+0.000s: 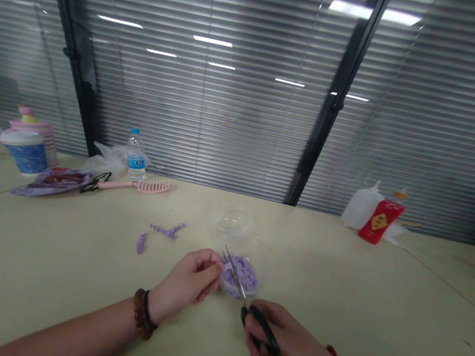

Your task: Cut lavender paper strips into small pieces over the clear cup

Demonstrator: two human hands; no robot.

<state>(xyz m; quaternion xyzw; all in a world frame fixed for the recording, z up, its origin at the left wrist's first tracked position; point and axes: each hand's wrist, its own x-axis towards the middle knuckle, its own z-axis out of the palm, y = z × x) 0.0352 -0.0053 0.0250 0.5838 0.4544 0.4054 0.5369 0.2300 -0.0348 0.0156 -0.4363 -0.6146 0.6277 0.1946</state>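
My right hand (269,332) grips a pair of scissors (241,288) by the black handles, its blades slightly apart and pointing up and to the left. Under the blades stands a small clear bowl (255,290) full of cut purple pieces (243,276). Just left of the bowl, my left hand (196,274) is closed in a pinch near the scissor tips; what its fingers hold is too small or hidden to make out. Farther left on the table lie a jagged purple strip (168,231) and a short purple piece (141,243).
A clear empty-looking lid or dish (229,225) sits behind the bowl. Back left are a pink hairbrush (151,187), a water bottle (135,161), a blue cup (25,153) and a purple packet (52,182). A red bottle (380,220) and a white bottle (361,206) stand back right.
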